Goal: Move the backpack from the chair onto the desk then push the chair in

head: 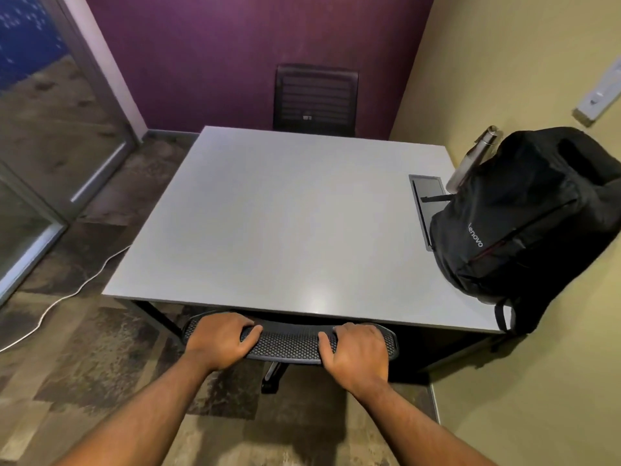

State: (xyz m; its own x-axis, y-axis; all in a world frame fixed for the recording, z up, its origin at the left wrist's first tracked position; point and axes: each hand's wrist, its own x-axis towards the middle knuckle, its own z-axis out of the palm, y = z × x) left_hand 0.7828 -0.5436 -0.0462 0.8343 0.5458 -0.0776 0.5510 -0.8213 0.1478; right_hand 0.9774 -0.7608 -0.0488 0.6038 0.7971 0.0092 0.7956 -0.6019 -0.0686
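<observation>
**Asha:** Purple wall at the back, yellow wall on the right, and a grey desk point(268, 213) in the corner between them. Where's the backpack?

**Ben:** The black backpack point(524, 223) is already on the desk, standing at the right edge and leaning on the yellow wall, with a steel bottle point(473, 159) poking out of its side pocket. So the first half looks done.

**Asha:** And the chair?

**Ben:** The chair point(289, 341) is at the near edge of the desk. Only the top of its mesh back shows, plus a bit of the base below; the seat is hidden under the desktop. The left hand point(218, 341) and right hand point(356, 351) are both closed over the top of that backrest, fingers wrapped across the front, thumbs behind.

**Asha:** So it's the push-in step?

**Ben:** I'd say the very end of it. The backrest sits just beside the desk edge, maybe touching; I can't tell. If any travel is left, it wants a short, straight, even push from both hands, then letting go.

**Asha:** Anything in the way?

**Ben:** Nothing I can see under the desk, though it's dark there. A white cable point(77, 290) runs along the floor to the left, well clear of the chair. A second chair point(316, 99) stands at the far side, and a cable hatch point(426, 203) lies in the desktop beside the backpack.
</observation>
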